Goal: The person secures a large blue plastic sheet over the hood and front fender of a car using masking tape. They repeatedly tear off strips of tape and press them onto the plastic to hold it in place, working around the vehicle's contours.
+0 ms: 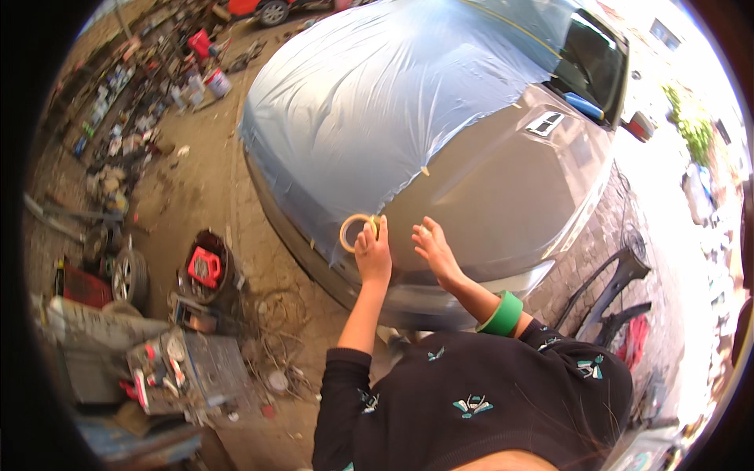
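Note:
My left hand (372,253) is closed on a narrow roll of pale masking tape (344,234), held over the front of the car's hood. To its right, my right hand (437,250) is raised with its fingers apart. A small pale spot shows at those fingers, too small to make out. Around my right forearm sits a wide green tape roll (503,314). Blue plastic sheeting (345,102) covers the left part of the grey-brown hood (495,180), its edge ending near my left hand. A small tape piece (425,170) sticks on that edge.
A loose black car part (613,286) lies on the paving at right. At left are a bucket (206,267) with a red container in it, a wheel (129,276), and a box top (208,365) with tools. Scattered scrap (118,165) lines the yard's left side.

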Motion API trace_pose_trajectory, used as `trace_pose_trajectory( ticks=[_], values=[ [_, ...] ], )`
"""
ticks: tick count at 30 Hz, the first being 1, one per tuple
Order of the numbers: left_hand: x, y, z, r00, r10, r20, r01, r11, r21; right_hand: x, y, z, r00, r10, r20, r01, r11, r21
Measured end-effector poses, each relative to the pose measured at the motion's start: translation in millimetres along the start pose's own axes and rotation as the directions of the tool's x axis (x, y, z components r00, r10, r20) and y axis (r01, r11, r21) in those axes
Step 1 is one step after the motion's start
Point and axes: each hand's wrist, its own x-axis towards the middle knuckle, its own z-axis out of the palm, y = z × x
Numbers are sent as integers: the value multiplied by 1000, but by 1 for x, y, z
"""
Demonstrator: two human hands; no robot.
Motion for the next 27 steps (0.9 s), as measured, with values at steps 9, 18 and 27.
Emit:
trace_pose_trajectory(
  ticks=[9,18,27],
  values=[
    [-25,11,-35,844,-523,-115,398,757,-518,-25,-50,5,872,-312,377,198,930,311],
    [-51,-3,-148,632,-459,624,417,-476,-774,-40,-38,58,673,-445,591,557,830,-10],
    [-76,-100,-134,585,-761,280,445,13,-896,-35,16,171,717,-270,643,564,767,-307]
  ],
)
